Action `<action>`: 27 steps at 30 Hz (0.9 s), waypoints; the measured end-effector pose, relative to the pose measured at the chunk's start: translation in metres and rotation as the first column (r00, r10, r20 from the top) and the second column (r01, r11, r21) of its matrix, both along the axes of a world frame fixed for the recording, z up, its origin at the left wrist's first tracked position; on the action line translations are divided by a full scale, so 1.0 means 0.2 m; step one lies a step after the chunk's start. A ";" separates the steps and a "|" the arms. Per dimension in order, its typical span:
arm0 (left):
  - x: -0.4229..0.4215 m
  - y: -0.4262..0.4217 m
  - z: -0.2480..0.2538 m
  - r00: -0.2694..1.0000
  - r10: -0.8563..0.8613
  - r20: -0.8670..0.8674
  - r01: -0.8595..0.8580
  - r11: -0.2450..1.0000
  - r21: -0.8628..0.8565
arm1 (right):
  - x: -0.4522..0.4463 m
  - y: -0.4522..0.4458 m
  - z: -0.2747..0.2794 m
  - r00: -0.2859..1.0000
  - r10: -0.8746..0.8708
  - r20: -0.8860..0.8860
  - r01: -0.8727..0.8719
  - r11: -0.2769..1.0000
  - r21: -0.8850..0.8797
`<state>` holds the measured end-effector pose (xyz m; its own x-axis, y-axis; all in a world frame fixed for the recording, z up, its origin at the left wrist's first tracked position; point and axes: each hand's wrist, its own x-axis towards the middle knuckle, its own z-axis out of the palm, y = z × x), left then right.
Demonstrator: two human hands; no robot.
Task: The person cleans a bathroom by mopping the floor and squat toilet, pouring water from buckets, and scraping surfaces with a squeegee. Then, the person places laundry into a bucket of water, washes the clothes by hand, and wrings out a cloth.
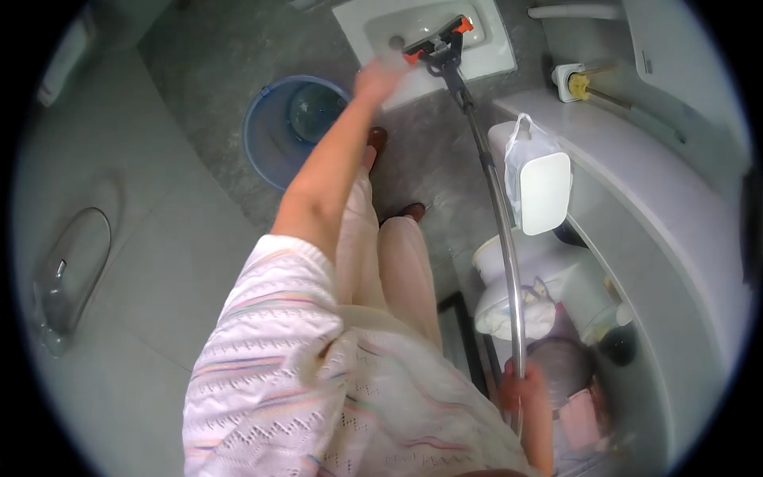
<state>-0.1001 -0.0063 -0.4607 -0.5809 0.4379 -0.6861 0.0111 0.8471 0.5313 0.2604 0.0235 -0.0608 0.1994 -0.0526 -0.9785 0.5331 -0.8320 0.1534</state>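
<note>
A mop with a long metal pole [499, 207] slants across the view. Its dark head with orange ends [437, 44] is over the white floor basin [381, 30], which looks like a squat toilet. My right hand [524, 388] is wrapped round the lower part of the pole, near my body. Stretched forward, my left hand [380, 82] is smeared by motion near the left orange end of the mop head. Its fingers cannot be made out, nor whether it touches the mop. Just left of my forearm stands a blue bucket [256, 131].
To the right, a white bin [544, 193] with a plastic bag stands by a pale ledge [636, 167]. A toilet brush holder [568, 83] is on the ledge's far end. Basins and cloths [517, 314] are piled beside the pole. My shoes [413, 211] are on the grey floor.
</note>
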 end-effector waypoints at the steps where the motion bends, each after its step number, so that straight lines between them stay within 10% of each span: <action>1: -0.02 -0.16 -0.21 0.989 0.096 -0.116 -0.104 0.992 -0.067 | 0.00 0.02 -0.06 0.996 -0.064 -0.066 0.063 0.998 -0.016; 6: -0.18 -1.13 -0.44 0.955 0.122 -0.271 -0.246 0.836 -0.491 | -0.05 0.12 -0.35 0.984 -0.111 -0.137 0.109 0.994 -0.026; 8: -0.23 -1.65 -0.72 0.973 -0.229 -0.023 0.160 0.743 -0.650 | -0.07 0.16 -0.45 0.975 -0.153 -0.158 0.146 0.988 -0.060; 9: -0.20 -1.76 -0.68 0.995 0.029 -0.100 -0.088 0.743 -0.664 | -0.07 0.18 -0.50 0.972 -0.178 -0.155 0.169 0.983 -0.070; 12: -0.07 -1.96 -0.75 0.737 0.608 -0.297 -0.674 0.623 -0.398 | -0.08 0.18 -0.64 0.968 -0.210 -0.135 0.201 0.977 -0.077; 15: -0.08 -1.88 -0.64 0.592 0.806 0.008 -0.735 0.544 -0.404 | -0.03 0.15 -0.69 0.982 -0.168 -0.090 0.160 0.983 -0.084; 27: -0.17 -1.13 -0.22 0.688 0.657 0.309 -0.663 0.742 -0.100 | 0.13 0.11 -0.76 0.950 -0.267 -0.162 0.246 0.959 -0.142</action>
<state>-0.1350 -0.2332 -0.5042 -0.4878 0.0364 -0.8722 -0.7106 0.5638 0.4210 0.2860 0.0455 -0.2123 -0.0130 -0.1969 -0.9803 0.3318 -0.9257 0.1816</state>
